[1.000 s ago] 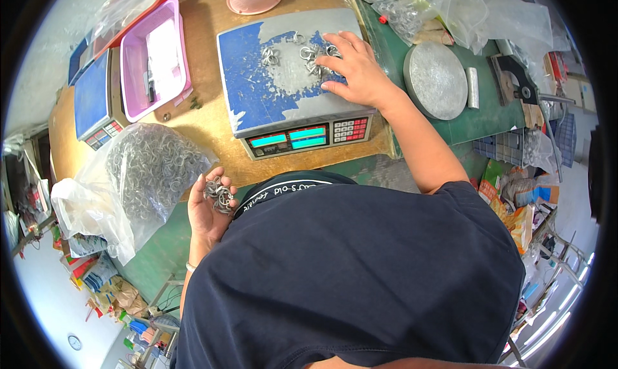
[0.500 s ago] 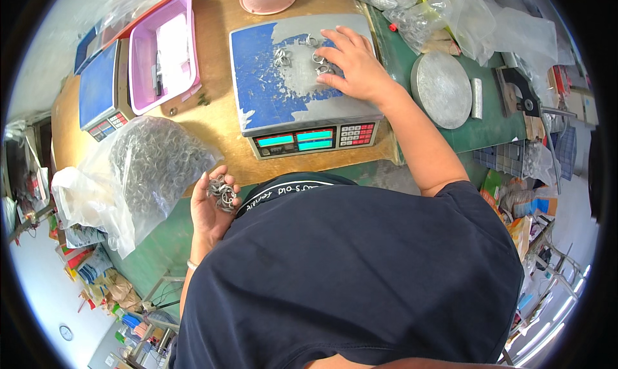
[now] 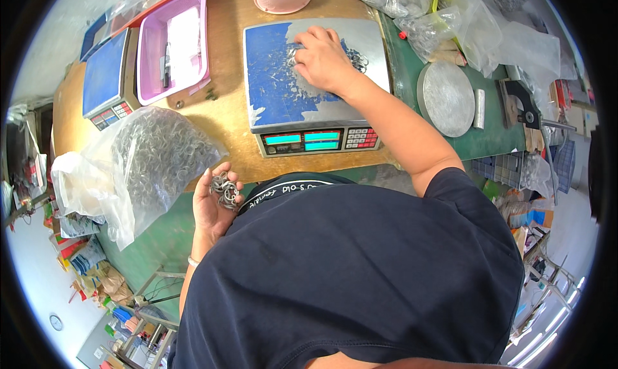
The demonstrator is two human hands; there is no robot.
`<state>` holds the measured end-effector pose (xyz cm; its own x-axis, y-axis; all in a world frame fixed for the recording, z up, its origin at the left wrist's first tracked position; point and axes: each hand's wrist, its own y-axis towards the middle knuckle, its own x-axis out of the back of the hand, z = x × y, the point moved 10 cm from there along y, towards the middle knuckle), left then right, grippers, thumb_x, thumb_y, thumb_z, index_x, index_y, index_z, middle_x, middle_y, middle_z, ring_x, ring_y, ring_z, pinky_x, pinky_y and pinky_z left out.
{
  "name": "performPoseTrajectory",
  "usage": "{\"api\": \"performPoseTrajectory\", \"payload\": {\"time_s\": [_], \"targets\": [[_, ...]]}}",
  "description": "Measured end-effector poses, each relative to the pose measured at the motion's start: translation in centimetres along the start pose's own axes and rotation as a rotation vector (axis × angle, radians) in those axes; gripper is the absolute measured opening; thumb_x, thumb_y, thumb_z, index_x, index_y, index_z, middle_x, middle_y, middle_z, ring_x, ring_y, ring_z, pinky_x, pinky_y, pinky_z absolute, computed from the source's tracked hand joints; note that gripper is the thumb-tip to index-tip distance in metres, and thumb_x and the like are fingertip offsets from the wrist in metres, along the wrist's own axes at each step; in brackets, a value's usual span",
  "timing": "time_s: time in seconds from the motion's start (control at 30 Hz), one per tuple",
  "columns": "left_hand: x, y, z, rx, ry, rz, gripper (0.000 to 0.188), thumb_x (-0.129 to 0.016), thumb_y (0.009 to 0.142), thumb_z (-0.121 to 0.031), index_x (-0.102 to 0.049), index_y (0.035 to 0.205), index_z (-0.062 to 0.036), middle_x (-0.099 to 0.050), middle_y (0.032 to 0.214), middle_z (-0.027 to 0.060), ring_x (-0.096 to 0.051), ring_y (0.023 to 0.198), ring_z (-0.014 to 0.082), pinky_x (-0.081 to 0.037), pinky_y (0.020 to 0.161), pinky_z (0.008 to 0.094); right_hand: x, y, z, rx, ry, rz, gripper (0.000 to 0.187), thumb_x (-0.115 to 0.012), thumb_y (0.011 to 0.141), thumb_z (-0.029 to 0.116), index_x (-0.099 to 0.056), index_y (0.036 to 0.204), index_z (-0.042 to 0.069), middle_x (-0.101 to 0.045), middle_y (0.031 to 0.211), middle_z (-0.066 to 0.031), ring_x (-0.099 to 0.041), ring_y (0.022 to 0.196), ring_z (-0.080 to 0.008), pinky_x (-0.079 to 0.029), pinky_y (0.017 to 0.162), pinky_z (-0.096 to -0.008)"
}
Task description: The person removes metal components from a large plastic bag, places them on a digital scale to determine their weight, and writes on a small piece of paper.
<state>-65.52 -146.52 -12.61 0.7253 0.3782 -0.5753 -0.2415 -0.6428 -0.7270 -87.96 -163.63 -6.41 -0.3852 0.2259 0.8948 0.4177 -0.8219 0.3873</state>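
Wooden bench [image 3: 226,79] carries scale [image 3: 277,105], metal rings [image 3: 358,61] on top. Left hand [image 3: 212,208] cups ring clump [image 3: 224,192], palm up, seemingly against spilling; right hand [image 3: 325,61] curls over scale, grip's hold unclear.

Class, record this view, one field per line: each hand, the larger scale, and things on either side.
Left hand: cupped, palm up, holding grey metal rings
Right hand: curled over the larger scale, beside metal pieces
Larger scale: blue coating partly worn to grey, displays lit
Left side: clear bag of curled metal, purple tray, smaller scale
Right side: round grey disc, short cylinder
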Motion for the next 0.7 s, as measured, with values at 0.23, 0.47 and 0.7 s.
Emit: {"api": "performPoseTrajectory", "payload": {"time_s": [0.23, 0.47, 0.7], "targets": [[0.4, -0.1, -0.5, -0.016, 0.016, -0.01, 0.035, -0.045, 0.085, -0.034, -0.053, 0.103, -0.0057, -0.057, 0.08, 0.005, -0.055, 0.069, 0.0186, -0.044, 0.051, 0.0276, 4.6, -1.1, -1.2, -0.04, 0.226, -0.151, 0.008, -0.057, 0.069, 0.011, -0.061, 0.071, 0.005, -0.059, 0.092, -0.0048, -0.051, 0.088, -0.0201, -0.038, 0.079, -0.0387], [-0.4, 0.1, -1.1, 0.001, 0.036, 0.059, 0.034, -0.045, 0.085, -0.034, -0.053, 0.102, -0.0057, -0.058, 0.081, 0.0049, -0.055, 0.07, 0.0188, -0.044, 0.052, 0.0274, 7.5, -7.9, -10.1, -0.642, 1.454, -0.433, 0.001, -0.055, 0.077, 0.004, -0.056, 0.076, 0.003, -0.06, 0.091, -0.0141, -0.059, 0.074, -0.0194, -0.047, 0.066, -0.0299], [-1.5, 0.7, -1.5, 0.046, 0.081, 0.169, 0.035, -0.043, 0.086, -0.034, -0.052, 0.104, -0.0048, -0.059, 0.083, 0.0064, -0.057, 0.07, 0.0197, -0.046, 0.053, 0.0285, 8.2, -14.0, -9.5, -0.776, 1.728, -0.541, 0.018, -0.047, 0.078, 0.001, -0.05, 0.096, 0.002, -0.058, 0.097, -0.0171, -0.058, 0.08, -0.023, -0.048, 0.067, -0.032]]}}
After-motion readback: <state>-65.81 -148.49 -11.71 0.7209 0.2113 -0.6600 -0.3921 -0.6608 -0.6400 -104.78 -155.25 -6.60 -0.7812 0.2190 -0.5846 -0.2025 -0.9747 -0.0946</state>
